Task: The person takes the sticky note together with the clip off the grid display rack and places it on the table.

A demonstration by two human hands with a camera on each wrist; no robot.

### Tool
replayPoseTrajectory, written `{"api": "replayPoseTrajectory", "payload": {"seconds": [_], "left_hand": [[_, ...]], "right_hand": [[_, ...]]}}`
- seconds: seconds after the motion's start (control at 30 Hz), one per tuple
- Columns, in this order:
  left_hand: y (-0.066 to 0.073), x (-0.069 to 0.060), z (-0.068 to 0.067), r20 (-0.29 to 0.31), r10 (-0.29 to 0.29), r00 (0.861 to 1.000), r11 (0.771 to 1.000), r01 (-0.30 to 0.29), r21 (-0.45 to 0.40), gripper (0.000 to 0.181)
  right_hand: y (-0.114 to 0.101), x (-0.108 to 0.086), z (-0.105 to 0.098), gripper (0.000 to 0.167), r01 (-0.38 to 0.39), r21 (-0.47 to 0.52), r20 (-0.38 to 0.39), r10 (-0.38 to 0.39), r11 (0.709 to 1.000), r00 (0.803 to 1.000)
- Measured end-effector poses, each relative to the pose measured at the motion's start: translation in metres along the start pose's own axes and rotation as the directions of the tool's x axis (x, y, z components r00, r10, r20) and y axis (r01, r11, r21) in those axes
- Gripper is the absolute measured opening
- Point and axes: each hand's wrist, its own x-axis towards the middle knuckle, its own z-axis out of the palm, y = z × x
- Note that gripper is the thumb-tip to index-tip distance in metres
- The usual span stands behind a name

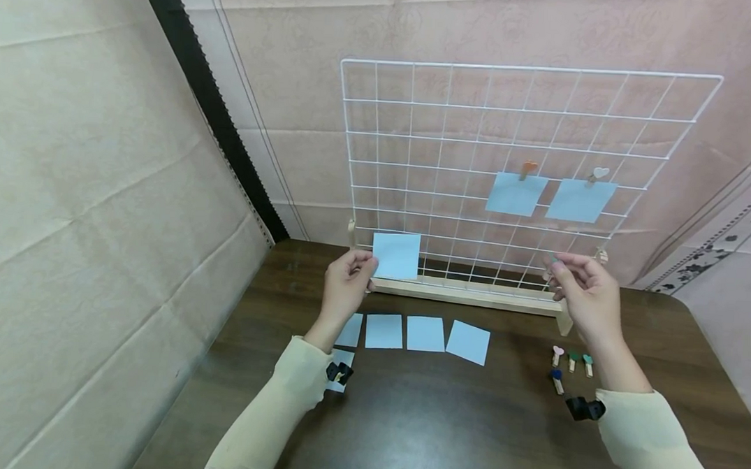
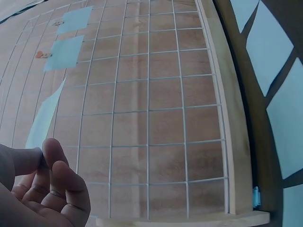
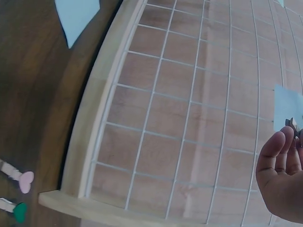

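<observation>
A light blue paper square (image 1: 396,256) is pinched at its edge by my left hand (image 1: 346,282), in front of the lower left of the white wire grid (image 1: 442,138). The left wrist view shows the same sheet (image 2: 45,118) nearly edge-on between thumb and finger. My right hand (image 1: 589,296) pinches a small clothespin (image 3: 292,126) near the grid's lower right; its colour is hard to make out. Two blue squares hang on the grid, one under an orange-topped clothespin (image 1: 529,169), the other under a white heart-topped clothespin (image 1: 598,174).
Several blue paper squares (image 1: 426,334) lie on the dark wooden table (image 1: 417,425), some partly behind my left arm. By my right forearm lie several heart clothespins, among them a pink one (image 1: 557,355) and a blue one (image 1: 556,381). A wooden base (image 1: 467,296) supports the grid.
</observation>
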Motion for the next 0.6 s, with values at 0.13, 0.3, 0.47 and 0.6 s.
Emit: {"api": "replayPoseTrajectory", "payload": {"seconds": [0.13,0.3,0.47,0.6], "left_hand": [[-0.005,-0.005,-0.004,-0.009,-0.039,0.999,0.999,0.039,-0.007,0.022],[-0.014,-0.013,-0.009,-0.010,-0.062,0.998,0.998,0.062,-0.015,0.022],[-0.024,-0.020,-0.012,-0.011,-0.094,0.995,0.996,0.095,0.003,0.021],[-0.031,-0.025,-0.015,-0.007,-0.100,0.995,0.995,0.101,0.027,0.021]], "right_hand": [[0.006,-0.006,-0.005,0.015,-0.016,-0.018,0.009,0.016,1.000,1.000],[0.015,-0.012,-0.011,0.018,-0.042,-0.070,0.021,0.043,0.997,0.999],[0.021,-0.018,-0.016,0.015,-0.068,-0.004,0.027,0.068,0.998,0.997],[0.023,-0.021,-0.021,0.015,-0.100,0.019,0.038,0.099,0.995,0.994]]}}
